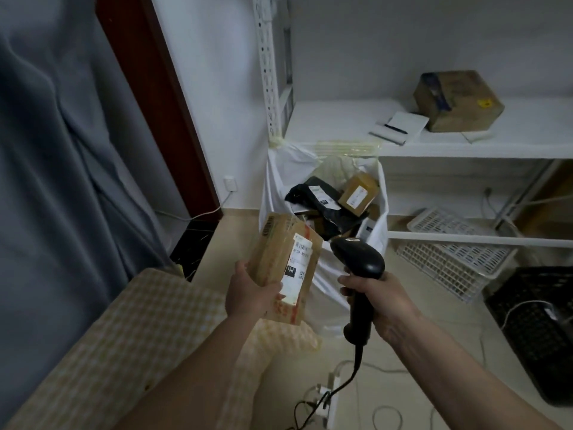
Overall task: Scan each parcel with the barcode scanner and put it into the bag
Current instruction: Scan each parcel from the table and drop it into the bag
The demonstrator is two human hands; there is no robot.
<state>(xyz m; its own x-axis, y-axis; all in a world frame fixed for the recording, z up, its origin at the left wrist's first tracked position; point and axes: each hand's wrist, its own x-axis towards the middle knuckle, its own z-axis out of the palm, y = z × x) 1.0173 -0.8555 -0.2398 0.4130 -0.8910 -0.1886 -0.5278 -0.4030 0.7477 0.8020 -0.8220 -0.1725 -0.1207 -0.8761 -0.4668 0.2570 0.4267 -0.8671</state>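
My left hand [248, 293] grips a brown cardboard parcel [279, 256] from below, its white shipping label facing up. Just right of it, my right hand [376, 297] holds the handle of a black barcode scanner [361, 259], whose head points toward the parcel's label. Behind both stands a white bag [379, 225], taped open to the shelf frame. Inside it lie a black mailer [316, 197] and a small brown box [358, 193].
A white shelf [341, 119] holds a cardboard box [459, 100] and a notepad with a pen [400, 125]. White baskets [449, 252] and a black crate [539, 330] sit on the floor at right. A checked cushion [130, 330] is at lower left; cables and a power strip [328, 395] lie below.
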